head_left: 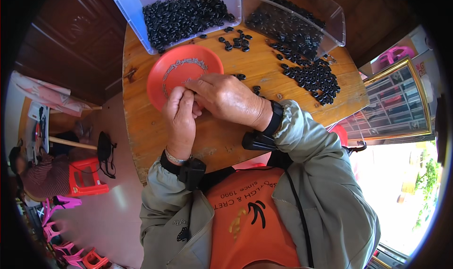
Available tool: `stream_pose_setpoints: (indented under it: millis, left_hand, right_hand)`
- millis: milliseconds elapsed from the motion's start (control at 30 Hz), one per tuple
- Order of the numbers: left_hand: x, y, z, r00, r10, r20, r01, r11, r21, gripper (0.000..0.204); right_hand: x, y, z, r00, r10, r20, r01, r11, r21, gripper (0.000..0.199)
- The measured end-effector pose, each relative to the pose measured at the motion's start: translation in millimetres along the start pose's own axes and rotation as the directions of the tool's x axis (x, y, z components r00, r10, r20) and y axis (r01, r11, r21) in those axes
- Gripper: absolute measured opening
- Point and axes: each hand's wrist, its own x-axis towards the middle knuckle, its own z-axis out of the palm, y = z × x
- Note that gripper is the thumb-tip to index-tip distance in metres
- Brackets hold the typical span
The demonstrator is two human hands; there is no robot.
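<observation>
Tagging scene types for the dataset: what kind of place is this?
Probably a home or small workshop doing piecework by hand. A round wooden table carries clear plastic bins of small black parts, with more loose, and a red dish. Both hands, left hand and right hand, meet over it.

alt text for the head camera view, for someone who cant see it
A person's left hand and right hand meet, fingers together, over a wooden table beside a red dish. Small black pieces lie scattered there and fill two clear bins.
</observation>
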Motion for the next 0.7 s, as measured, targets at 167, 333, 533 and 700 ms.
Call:
stream_pose_setpoints:
  millis: [167, 333, 533, 700]
  left_hand:
    - [-0.6, 5.5, 0.1, 0.998, 0.065, -0.010, -0.064, 0.994, 0.089, 0.017]
    - [-0.9, 6.6, -4.5, 0.999, 0.048, 0.001, -0.048, 0.992, 0.117, 0.017]
    - [1.5, 5.1, -6.1, 0.998, 0.050, 0.023, -0.053, 0.988, 0.144, 0.021]
    - [2.0, 6.1, -4.1, 0.999, 0.027, 0.025, -0.029, 0.994, 0.103, 0.017]
  right_hand:
    - [16.7, 47.5, -62.9, 0.918, -0.144, -0.370, 0.010, 0.939, -0.343, 0.025]
    - [36.1, 53.4, -130.3, 0.856, 0.065, -0.514, -0.352, 0.800, -0.486, 0.025]
    - [-6.3, 84.0, -107.3, 0.955, 0.264, -0.138, -0.286, 0.941, -0.181, 0.016]
    - [-36.9, 83.2, -96.9, 0.913, 0.303, 0.272, -0.291, 0.953, -0.082, 0.016]
